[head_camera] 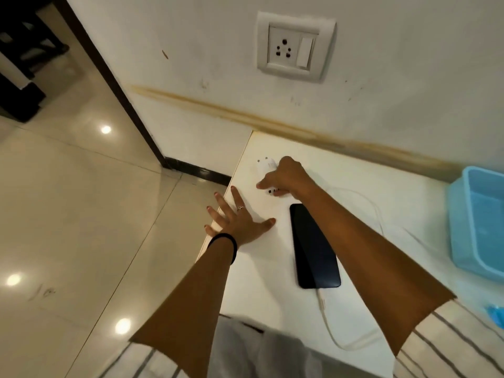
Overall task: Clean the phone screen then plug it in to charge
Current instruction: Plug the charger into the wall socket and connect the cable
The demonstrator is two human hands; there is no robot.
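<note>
Phone [313, 246], cabled, face-up on white table [354, 170]; right hand [283, 177] pinching charger plug [266, 166]; left hand [237, 216] spread flat at table edge.

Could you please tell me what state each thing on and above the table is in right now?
phone: flat on the table, screen dark, cable plugged in at its near end
charger adapter: on the table, unplugged, gripped by the right hand
wall socket: empty
left hand: open, flat on the table edge
blue plastic tub: lidless
</note>
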